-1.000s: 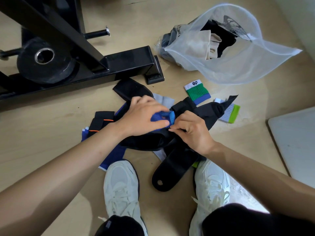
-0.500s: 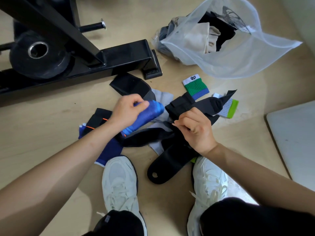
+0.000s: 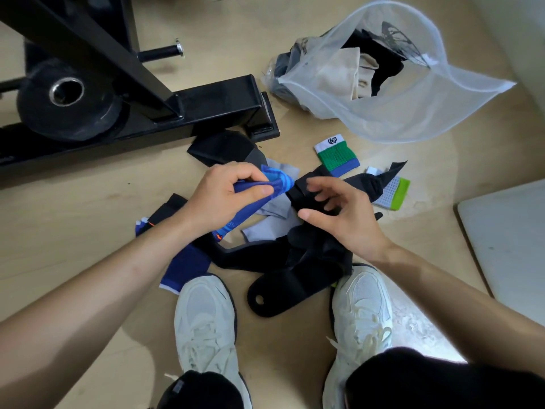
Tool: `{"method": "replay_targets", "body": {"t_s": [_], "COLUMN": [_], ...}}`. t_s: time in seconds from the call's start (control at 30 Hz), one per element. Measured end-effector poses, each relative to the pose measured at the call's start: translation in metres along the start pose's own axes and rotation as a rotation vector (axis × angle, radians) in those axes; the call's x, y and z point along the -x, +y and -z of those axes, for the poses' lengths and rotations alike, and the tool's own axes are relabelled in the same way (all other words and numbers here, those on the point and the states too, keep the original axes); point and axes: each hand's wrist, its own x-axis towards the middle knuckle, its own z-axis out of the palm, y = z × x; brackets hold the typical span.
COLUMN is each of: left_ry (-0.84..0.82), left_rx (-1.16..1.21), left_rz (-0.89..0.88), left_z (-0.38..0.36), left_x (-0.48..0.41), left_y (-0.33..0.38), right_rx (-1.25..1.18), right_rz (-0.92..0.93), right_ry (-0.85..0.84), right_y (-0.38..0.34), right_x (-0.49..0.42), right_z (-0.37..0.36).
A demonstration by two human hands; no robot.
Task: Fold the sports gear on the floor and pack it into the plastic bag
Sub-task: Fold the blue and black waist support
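**Some gear is in the bag, lots is still on the floor**

The bag (image 3: 413, 113) lies open on the floor (image 3: 88, 219), well away from the hands. It already has some things in it, tan ones and black ones. So part of the job looks done.

I think most of it is left to do. The left hand (image 3: 224, 193) holds a blue sock (image 3: 277, 181) up over the pile. Its fingers and thumb are clamped tight on the sock near one end. The sock hangs long under the hand and does not look folded yet. The right hand (image 3: 345, 214) is just beside it, over a black strap (image 3: 303, 190). Its fingers are bent and spread apart. I cannot tell if they hold the strap or only hang above it.

Under the hands is a heap of black gear (image 3: 283, 258), grey cloth (image 3: 265, 228) and a blue piece (image 3: 188, 264). A green band (image 3: 336, 156) and a grey band (image 3: 392, 193) lie flat between the heap and the bag. None of these are in the bag. Each one has yet to be folded and put in.
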Motion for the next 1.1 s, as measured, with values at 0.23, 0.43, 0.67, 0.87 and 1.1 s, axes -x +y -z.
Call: {"method": "replay_targets", "body": {"t_s": [0.23, 0.43, 0.67, 0.87, 1.1], "left_ry": [0.097, 0.004, 0.048, -0.037, -0.129], "left_rx": [-0.117, 0.118, 0.169, 0.01, -0.035], "left_rz": [-0.212, 0.297, 0.069, -0.102, -0.064], "left_z": [0.004, -0.006, -0.057, -0.07, -0.035], "left_x": [-0.015, 0.014, 0.055, 0.047, 0.004], "left_y": [0.026, 0.001, 0.014, 0.024, 0.003], "right_rx": [-0.412, -0.579, -0.185, 0.482, 0.351], "right_rz": [-0.009, -0.073, -0.152, 0.345, 0.166], "right_ry": [-0.068, -0.014, -0.097, -0.18, -0.174], "right_y": [-0.049, -0.037, -0.023, -0.031, -0.004], "right_x": [-0.02, -0.004, 0.021, 0.03, 0.025], "right_z": [-0.012, 0.002, 0.031, 0.036, 0.045]}}
